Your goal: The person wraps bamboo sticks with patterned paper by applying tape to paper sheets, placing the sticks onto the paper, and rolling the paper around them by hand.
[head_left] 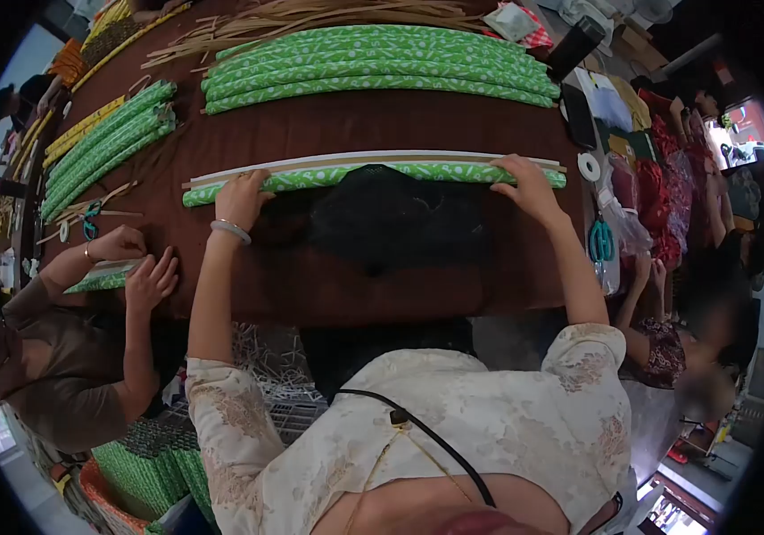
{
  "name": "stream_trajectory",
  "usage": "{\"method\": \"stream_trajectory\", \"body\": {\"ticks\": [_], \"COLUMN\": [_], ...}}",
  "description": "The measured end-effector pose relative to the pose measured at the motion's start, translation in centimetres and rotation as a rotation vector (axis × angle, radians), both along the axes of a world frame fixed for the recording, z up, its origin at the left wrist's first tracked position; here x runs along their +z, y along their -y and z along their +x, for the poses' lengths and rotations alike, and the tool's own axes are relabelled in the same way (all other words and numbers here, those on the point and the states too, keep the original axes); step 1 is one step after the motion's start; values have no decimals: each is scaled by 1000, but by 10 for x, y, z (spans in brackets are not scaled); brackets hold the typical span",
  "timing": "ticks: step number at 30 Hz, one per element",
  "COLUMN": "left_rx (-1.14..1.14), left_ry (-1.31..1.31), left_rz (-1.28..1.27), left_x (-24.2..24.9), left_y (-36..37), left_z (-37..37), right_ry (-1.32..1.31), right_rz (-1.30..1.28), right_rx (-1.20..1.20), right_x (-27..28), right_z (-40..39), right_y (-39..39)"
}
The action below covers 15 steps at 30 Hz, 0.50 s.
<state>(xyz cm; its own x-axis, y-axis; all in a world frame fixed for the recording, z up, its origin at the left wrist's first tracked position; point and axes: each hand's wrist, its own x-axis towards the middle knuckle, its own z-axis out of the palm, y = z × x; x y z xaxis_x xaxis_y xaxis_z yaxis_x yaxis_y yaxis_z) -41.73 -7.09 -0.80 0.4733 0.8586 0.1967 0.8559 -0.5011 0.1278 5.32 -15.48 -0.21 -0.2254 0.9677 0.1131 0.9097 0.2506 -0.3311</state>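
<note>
Your left hand [241, 198] lies flat, palm down, on the left end of the green roll [359, 173]; fingers spread over it, pressing, not curled round it. Your right hand [526, 185] does the same near the roll's right end, fingers splayed across the top. No closed grip on either side, just palms resting.

Roll runs left-right across the brown table [382, 125], approx. mid-table. A pale strip [373, 158] lies along its far edge, touching it. Black mesh [391, 218] sits btwn your hands, on the near side of the roll, and overlaps it at the middle.

Far side: a stack of green rolls [373, 61], w/ tan sticks [310, 18] beyond them. Left: more green rolls [110, 143], angled.

A co-worker's 2 hands [136, 263] at near left rest on a small green piece [101, 281] at the table edge. Teal scissors [601, 241] right of your right arm; a tape ring [589, 167] just beyond them.
</note>
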Motion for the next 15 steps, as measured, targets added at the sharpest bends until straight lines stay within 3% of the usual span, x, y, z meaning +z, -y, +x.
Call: {"method": "stream_trajectory", "body": {"ticks": [8,15], "left_rx": [62,35], "left_ry": [-143,-85], "left_rz": [-9,-44], "left_x": [3,-1], "left_y": [-9,-6], "left_z": [16,13], "right_ry": [-22,-64], "right_rz": [146,228], "right_rx": [-103,-67], "right_x": [-14,-26], "right_z": [-4,1], "right_y": [-5,2]}}
